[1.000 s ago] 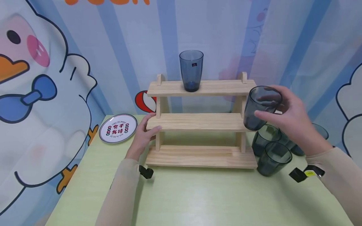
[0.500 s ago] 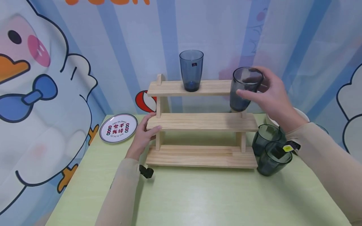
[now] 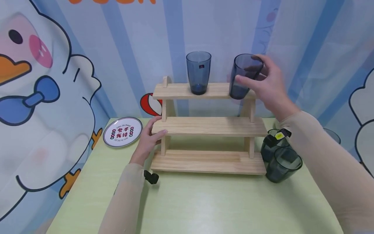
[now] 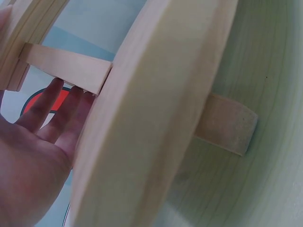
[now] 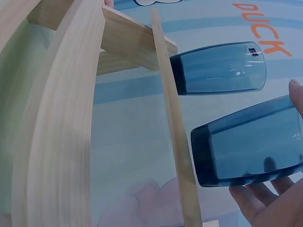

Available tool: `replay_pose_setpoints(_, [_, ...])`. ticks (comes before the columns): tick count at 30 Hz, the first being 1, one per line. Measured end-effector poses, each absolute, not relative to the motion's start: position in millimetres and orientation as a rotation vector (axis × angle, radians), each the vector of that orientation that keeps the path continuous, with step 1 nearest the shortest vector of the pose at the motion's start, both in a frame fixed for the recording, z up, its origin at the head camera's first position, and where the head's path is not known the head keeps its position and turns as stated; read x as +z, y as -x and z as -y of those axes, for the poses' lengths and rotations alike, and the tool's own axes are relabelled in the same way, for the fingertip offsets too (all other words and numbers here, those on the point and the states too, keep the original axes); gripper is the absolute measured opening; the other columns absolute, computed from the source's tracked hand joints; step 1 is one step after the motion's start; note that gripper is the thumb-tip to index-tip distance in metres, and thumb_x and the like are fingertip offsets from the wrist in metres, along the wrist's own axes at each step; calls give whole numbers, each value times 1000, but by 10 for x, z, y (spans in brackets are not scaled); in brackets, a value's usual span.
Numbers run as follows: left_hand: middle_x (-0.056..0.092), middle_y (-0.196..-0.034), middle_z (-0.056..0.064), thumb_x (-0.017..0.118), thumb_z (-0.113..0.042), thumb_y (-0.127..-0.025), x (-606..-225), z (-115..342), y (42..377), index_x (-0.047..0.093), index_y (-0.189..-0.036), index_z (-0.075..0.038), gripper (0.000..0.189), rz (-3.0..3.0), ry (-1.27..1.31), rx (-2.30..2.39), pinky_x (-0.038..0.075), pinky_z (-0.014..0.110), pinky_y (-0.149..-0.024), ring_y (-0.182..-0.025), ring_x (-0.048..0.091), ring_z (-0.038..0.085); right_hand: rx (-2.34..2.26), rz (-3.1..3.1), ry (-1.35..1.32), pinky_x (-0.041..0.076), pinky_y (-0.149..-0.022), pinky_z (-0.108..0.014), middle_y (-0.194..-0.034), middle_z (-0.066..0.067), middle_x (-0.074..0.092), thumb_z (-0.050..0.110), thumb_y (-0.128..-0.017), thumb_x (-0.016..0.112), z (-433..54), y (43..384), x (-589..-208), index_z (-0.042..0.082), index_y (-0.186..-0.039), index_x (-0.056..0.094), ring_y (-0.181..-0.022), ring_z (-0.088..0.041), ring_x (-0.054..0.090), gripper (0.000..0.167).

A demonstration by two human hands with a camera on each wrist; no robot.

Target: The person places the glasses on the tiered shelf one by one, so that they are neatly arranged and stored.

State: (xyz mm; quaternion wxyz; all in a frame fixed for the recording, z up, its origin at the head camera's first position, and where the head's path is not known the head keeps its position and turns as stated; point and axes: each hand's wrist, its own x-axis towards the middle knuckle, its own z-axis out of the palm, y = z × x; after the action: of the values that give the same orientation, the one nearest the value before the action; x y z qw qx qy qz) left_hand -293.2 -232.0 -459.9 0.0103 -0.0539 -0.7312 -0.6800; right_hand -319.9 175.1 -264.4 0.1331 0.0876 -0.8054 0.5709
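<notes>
My right hand (image 3: 271,84) holds a blue-grey drinking glass (image 3: 240,89) by its sides, thumb in front and fingers behind. The glass leans slightly, its base close over the right end of the top shelf of a three-tier wooden display rack (image 3: 210,126). In the right wrist view a narrow gap shows between this glass's dark base and the shelf board. A matching glass (image 3: 198,73) with a small label stands upright mid-shelf. My left hand (image 3: 147,139) grips the left end of the middle shelf; in the left wrist view its fingers (image 4: 71,111) reach the side support.
Several more glasses stand right of the rack, such as a front glass (image 3: 283,164) and one at the far right (image 3: 333,135), partly hidden by my sleeve. An oval plate (image 3: 122,132) lies left on the green table (image 3: 204,204). A cartoon-print curtain (image 3: 131,48) hangs behind.
My right hand has carried the glass up and left from beside the rack to the top shelf's right end. The left hand has kept its grip on the rack.
</notes>
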Motion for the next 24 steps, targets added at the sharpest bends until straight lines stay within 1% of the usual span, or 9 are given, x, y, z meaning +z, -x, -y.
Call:
replay_pose_setpoints(4, [46, -155, 12, 72, -22, -101, -4601, 2317, 2935, 47, -155, -29, 60, 2289, 153, -2115, 54, 55, -100, -118, 61, 34, 1693, 2308, -223, 49, -110, -44, -143, -5, 60, 39, -86, 88, -1704, 3300, -2651, 37, -155, 47, -128, -25, 57, 80])
replay_pose_setpoints(9, [47, -154, 13, 72, -20, -101, -4596, 2310, 2929, 47, -155, -30, 61, 2293, 143, -2105, 56, 52, -97, -118, 62, 33, 1728, 2276, -202, 46, -113, -44, -145, -4, 60, 40, -86, 88, -1658, 3394, -2663, 38, -155, 46, -131, -25, 56, 81])
replay_pose_setpoints(17, [47, -154, 12, 73, -19, -99, -4581, 2315, 2918, 47, -154, -29, 61, 2280, 156, -2113, 55, 56, -98, -120, 60, 37, 1728, 2320, -161, 43, -116, -44, -157, -7, 48, 45, -86, 86, -1548, 3494, -2619, 39, -157, 42, -137, -24, 50, 84])
replay_pose_setpoints(21, [48, -153, 12, 73, -20, -100, -4584, 2321, 2921, 47, -154, -29, 61, 2281, 155, -2116, 55, 54, -98, -119, 60, 36, 1713, 2363, -154, 42, -117, -44, -160, -6, 46, 47, -87, 85, -1488, 3526, -2596, 39, -159, 38, -142, -25, 48, 86])
replay_pose_setpoints(24, [48, -153, 11, 72, -20, -100, -4593, 2318, 2928, 47, -154, -28, 61, 2281, 163, -2117, 56, 53, -97, -118, 61, 35, 1718, 2373, -157, 43, -117, -43, -161, -5, 46, 47, -88, 84, -1463, 3542, -2592, 38, -160, 37, -141, -25, 49, 86])
